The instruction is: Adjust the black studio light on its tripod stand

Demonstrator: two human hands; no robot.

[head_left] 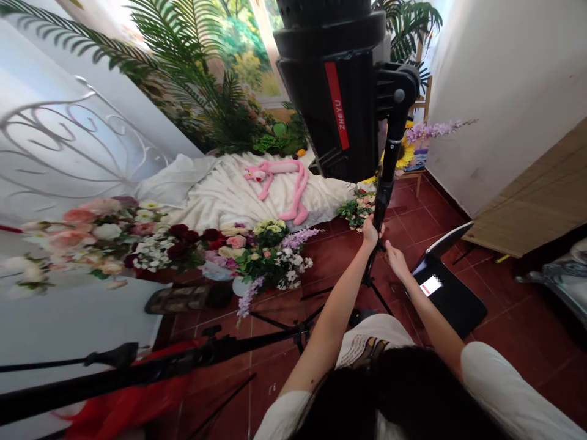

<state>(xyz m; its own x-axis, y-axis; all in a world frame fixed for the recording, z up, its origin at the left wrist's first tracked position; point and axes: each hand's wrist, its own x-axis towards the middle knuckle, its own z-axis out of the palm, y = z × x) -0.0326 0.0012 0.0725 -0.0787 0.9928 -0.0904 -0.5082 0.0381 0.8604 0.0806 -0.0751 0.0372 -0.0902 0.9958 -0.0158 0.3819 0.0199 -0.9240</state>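
A tall black light stand [387, 165] rises in front of me, topped by a large black studio light [316, 104] with a red label strip. My left hand [370, 232] is wrapped round the stand's pole below the light. Just to its right and slightly lower, my right hand [395, 258] is closed at a small part on the pole's side, perhaps a knob; that part is mostly hidden by the fingers. The stand's legs [378, 293] spread on the floor below my hands.
A bed with a white fluffy cover [220, 189] holds a pink plush toy [279, 168]. Artificial flowers [270, 253] line its front. A black chair [452, 299] stands right. Another black stand [174, 366] crosses the lower left. A wooden board [532, 189] leans right.
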